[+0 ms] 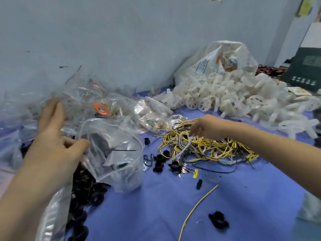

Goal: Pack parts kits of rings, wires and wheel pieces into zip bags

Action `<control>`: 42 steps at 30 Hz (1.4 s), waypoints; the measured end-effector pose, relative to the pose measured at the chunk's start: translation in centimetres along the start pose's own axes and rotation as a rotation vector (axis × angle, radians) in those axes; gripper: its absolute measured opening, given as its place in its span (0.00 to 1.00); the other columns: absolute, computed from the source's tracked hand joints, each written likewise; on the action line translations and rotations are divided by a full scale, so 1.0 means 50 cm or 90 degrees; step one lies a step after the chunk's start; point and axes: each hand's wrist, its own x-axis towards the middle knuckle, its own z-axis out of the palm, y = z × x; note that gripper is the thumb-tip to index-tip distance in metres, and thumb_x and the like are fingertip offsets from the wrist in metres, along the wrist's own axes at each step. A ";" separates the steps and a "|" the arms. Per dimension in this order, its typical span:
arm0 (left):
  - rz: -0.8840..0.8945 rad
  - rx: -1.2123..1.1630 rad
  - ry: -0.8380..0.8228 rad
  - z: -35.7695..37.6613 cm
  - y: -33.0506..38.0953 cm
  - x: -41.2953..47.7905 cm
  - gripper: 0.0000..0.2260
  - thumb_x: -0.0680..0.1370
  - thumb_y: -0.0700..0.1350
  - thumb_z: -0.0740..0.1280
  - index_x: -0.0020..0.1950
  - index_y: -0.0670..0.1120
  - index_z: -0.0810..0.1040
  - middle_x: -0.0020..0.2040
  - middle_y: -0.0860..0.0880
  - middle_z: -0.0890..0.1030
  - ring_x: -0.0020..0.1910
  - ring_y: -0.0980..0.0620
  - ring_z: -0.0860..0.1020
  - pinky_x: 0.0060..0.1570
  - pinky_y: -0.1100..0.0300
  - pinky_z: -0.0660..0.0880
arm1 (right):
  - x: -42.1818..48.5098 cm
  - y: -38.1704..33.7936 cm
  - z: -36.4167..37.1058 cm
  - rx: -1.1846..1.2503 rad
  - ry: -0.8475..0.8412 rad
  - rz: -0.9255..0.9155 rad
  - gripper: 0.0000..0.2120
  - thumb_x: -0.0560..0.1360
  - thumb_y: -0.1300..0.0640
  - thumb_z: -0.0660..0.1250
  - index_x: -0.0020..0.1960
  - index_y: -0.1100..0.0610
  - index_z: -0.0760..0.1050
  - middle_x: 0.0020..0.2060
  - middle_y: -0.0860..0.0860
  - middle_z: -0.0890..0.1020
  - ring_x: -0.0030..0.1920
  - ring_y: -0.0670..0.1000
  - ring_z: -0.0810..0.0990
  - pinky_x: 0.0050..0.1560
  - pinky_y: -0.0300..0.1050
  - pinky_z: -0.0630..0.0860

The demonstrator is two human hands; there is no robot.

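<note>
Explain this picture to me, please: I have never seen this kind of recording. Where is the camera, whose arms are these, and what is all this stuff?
There is no machine here. A person works with bare hands, and the single camera sits on their head, looking forward and down. The left hand pinches the rim of a clear zip bag and holds it open. The right hand reaches into a tangle of yellow, white and black wires and pinches some of them. On the blue table cover lie loose black ring pieces, a stray yellow wire, a heap of white wheel pieces in front of a white sack, and filled bags at the back.
</note>
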 end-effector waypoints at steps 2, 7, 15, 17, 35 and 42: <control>0.001 -0.013 -0.010 -0.006 0.003 -0.007 0.39 0.63 0.42 0.65 0.69 0.72 0.65 0.74 0.70 0.56 0.24 0.65 0.75 0.29 0.57 0.75 | 0.011 0.011 0.019 0.017 0.081 0.019 0.15 0.78 0.65 0.58 0.56 0.55 0.81 0.54 0.53 0.83 0.52 0.54 0.80 0.50 0.46 0.75; -0.026 -0.032 -0.034 -0.015 0.007 -0.012 0.36 0.73 0.31 0.68 0.61 0.73 0.72 0.68 0.45 0.73 0.23 0.61 0.75 0.26 0.70 0.74 | 0.047 0.072 0.032 -0.027 0.077 0.183 0.10 0.74 0.62 0.61 0.50 0.61 0.81 0.47 0.59 0.83 0.43 0.59 0.79 0.41 0.47 0.75; -0.044 -0.055 -0.030 -0.014 0.028 -0.023 0.30 0.76 0.36 0.68 0.59 0.73 0.73 0.56 0.47 0.81 0.35 0.56 0.83 0.41 0.49 0.80 | 0.041 0.117 0.079 0.026 0.084 0.221 0.09 0.74 0.53 0.69 0.51 0.57 0.77 0.47 0.54 0.80 0.42 0.52 0.77 0.39 0.44 0.71; -0.029 -0.069 -0.025 -0.010 0.039 -0.026 0.30 0.76 0.35 0.68 0.56 0.74 0.74 0.60 0.50 0.79 0.34 0.62 0.82 0.40 0.57 0.78 | 0.046 0.114 0.078 -0.001 0.060 0.215 0.09 0.73 0.53 0.71 0.49 0.57 0.78 0.48 0.54 0.81 0.43 0.52 0.79 0.41 0.45 0.73; 0.145 -0.076 -0.141 0.010 0.087 -0.041 0.06 0.72 0.50 0.61 0.46 0.57 0.76 0.57 0.61 0.82 0.28 0.41 0.75 0.25 0.56 0.74 | 0.015 0.081 -0.002 0.545 0.582 0.028 0.13 0.81 0.61 0.54 0.60 0.45 0.66 0.33 0.55 0.79 0.20 0.47 0.69 0.22 0.40 0.67; 0.160 -0.024 -0.147 0.006 0.078 -0.039 0.11 0.72 0.51 0.59 0.46 0.58 0.81 0.59 0.62 0.80 0.47 0.62 0.81 0.39 0.71 0.73 | -0.007 0.034 -0.045 0.754 0.474 0.019 0.12 0.79 0.64 0.57 0.54 0.60 0.78 0.20 0.50 0.68 0.19 0.46 0.61 0.20 0.34 0.56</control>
